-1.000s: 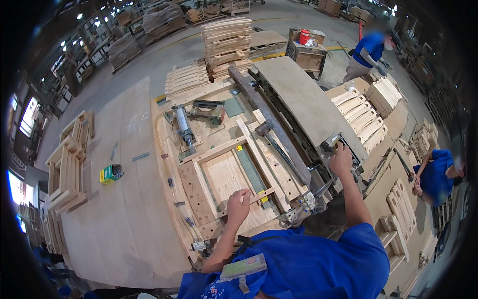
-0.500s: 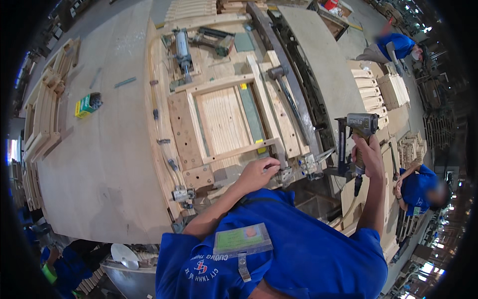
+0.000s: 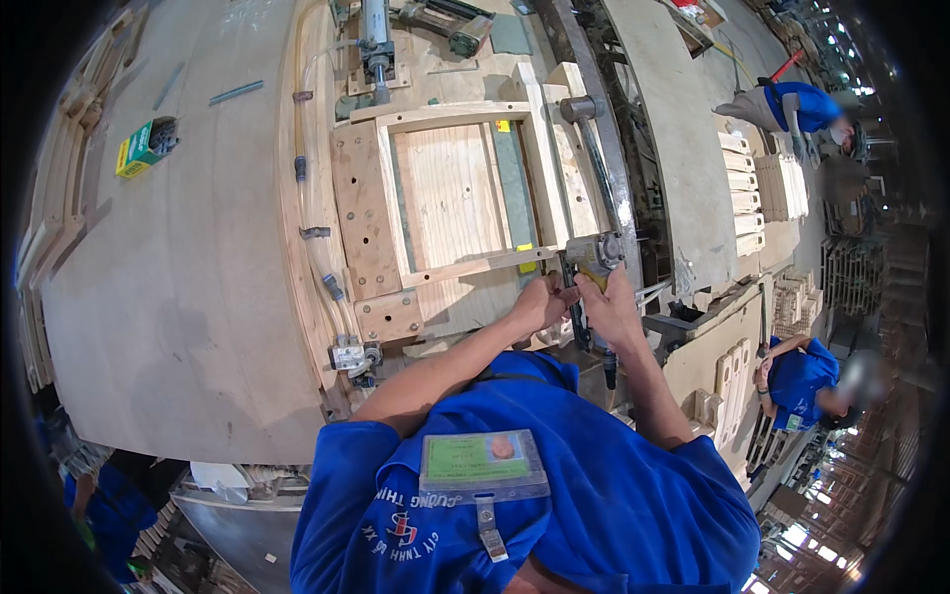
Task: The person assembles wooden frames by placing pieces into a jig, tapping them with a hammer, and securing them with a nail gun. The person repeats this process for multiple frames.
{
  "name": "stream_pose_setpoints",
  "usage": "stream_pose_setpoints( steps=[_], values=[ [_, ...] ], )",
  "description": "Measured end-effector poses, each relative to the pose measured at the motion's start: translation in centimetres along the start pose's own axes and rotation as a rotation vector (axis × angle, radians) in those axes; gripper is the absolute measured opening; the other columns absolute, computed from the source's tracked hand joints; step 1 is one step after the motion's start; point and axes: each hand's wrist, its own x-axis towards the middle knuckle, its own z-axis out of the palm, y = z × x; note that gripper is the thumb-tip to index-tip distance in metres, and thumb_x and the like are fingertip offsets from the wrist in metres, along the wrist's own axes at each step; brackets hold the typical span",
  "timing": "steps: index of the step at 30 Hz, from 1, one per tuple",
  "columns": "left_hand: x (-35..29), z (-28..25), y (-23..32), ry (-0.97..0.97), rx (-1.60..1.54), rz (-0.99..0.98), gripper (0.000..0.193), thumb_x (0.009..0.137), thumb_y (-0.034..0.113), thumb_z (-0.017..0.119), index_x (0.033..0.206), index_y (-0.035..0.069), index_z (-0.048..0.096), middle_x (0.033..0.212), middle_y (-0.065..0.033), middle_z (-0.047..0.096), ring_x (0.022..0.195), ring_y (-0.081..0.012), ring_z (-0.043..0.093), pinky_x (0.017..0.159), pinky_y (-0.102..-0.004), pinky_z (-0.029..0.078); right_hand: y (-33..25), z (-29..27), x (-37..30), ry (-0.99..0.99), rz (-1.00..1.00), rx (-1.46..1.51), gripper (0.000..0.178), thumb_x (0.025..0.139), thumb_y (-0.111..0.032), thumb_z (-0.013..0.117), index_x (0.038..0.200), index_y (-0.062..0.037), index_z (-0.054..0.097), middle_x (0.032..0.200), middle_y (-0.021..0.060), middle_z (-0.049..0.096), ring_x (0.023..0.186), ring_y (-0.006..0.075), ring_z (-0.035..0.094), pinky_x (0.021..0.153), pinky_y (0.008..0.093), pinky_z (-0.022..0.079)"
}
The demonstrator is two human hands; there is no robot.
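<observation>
My right hand (image 3: 612,305) is wrapped round the grip of a pneumatic nail gun (image 3: 596,253), held at the near right corner of a wooden frame (image 3: 475,265). Close beside the gun, my left hand (image 3: 540,305) has its fingers bent together at that same corner. What they pinch, if anything, is hidden. The rectangular frame of pale wood lies flat in a wooden jig (image 3: 364,198), over a pale board (image 3: 445,198) and green strips with yellow marks. The gun's nose is partly hidden by my hands.
A hammer (image 3: 594,148) lies right of the frame, beside a dark metal rail. Beyond the frame are an air cylinder (image 3: 376,45) and a second nail gun (image 3: 445,25). Left stands a green and yellow box (image 3: 148,147). Two people in blue work at the right.
My right hand has brought the nail gun left, from beside the bench to the frame's near right corner. My left hand has shifted slightly right and closer to the gun.
</observation>
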Motion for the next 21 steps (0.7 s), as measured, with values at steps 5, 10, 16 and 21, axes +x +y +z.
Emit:
stream_pose_setpoints(
  steps=[5,10,16,21],
  values=[
    [0.4,-0.4,-0.1,-0.053,0.05,0.018,0.028,0.108,0.027,0.067,0.114,0.0,0.072,0.09,-0.0062,0.072,0.076,-0.0112,0.065,0.066,-0.0302,0.055,0.6,0.3,0.3,0.002,-0.057,-0.066,0.039,0.102,-0.012,0.064,0.135,0.005,0.052,0.121,0.0247,0.072,0.115,0.0376,0.072,0.098,0.0439,0.054],
    [0.1,-0.7,0.6,-0.069,0.018,-0.035,0.028,0.107,0.026,0.067,0.112,-0.001,0.073,0.086,-0.0064,0.072,0.075,-0.0114,0.066,0.065,-0.0304,0.055,0.4,-0.1,0.7,-0.074,0.071,-0.199,0.04,0.101,-0.013,0.065,0.134,0.0046,0.051,0.119,0.0286,0.072,0.113,0.0439,0.072,0.095,0.0467,0.055],
    [-0.2,-0.4,1.2,-0.047,-0.084,-0.041,0.03,0.105,0.027,0.069,0.102,-0.002,0.074,0.078,-0.0085,0.072,0.071,-0.0147,0.066,0.065,-0.0359,0.052,0.5,-0.5,1.2,-0.02,-0.198,-0.277,0.04,0.101,-0.012,0.065,0.135,0.0024,0.051,0.112,0.0256,0.072,0.096,0.0429,0.074,0.083,0.0466,0.057],
    [0.0,-0.6,3.7,0.029,-0.077,-0.049,0.033,0.105,0.031,0.07,0.1,-0.002,0.07,0.08,-0.0067,0.069,0.071,-0.0125,0.065,0.063,-0.0301,0.052,-4.4,-1.8,2.6,-0.041,0.155,0.063,0.035,0.103,-0.01,0.066,0.133,-0.0017,0.051,0.099,0.0111,0.068,0.065,0.0172,0.064,0.054,0.0324,0.05]
  ],
)
